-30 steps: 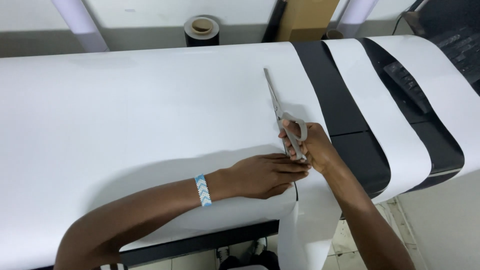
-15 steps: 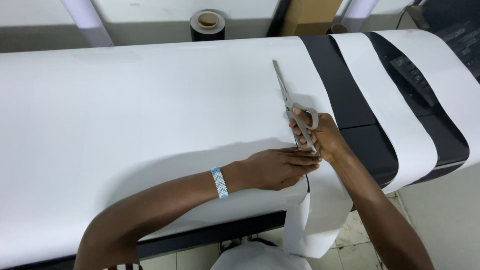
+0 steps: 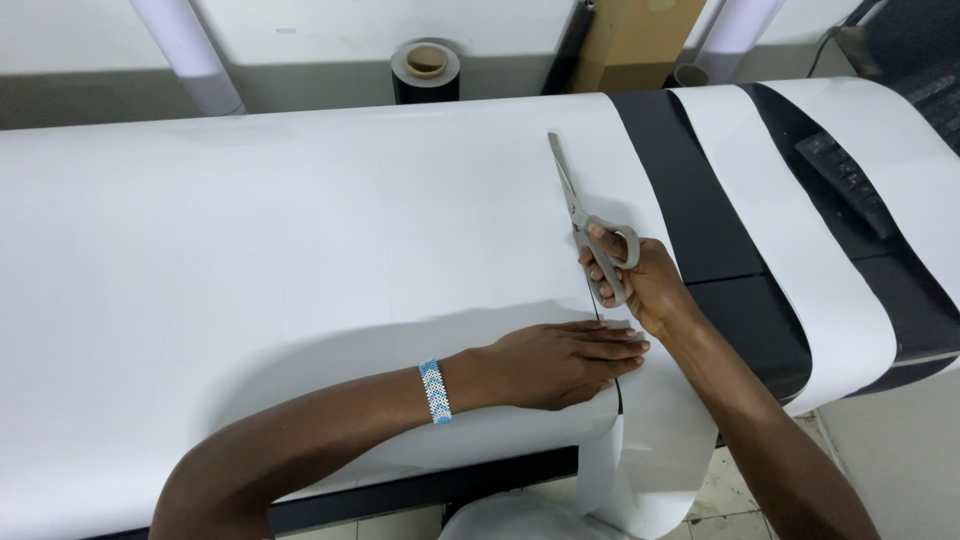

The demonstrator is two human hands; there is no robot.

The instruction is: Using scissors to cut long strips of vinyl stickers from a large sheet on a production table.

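Head view is showing the right hand (image 3: 640,285) gripping the scissors (image 3: 585,215), fingers through the grey loops, with the blades lying nearly closed on the white sheet (image 3: 300,230) and pointing away from the person. Since the earlier frame the scissors are sitting further up the sheet and the slit behind them is running longer, down to the sheet's near edge. The left hand (image 3: 560,362) is lying flat and spread on the sheet, just left of the slit and just below the scissors, holding nothing. A beaded wristband (image 3: 435,391) is circling that wrist. Right of the scissors, the cut strip (image 3: 650,440) is hanging over the edge.
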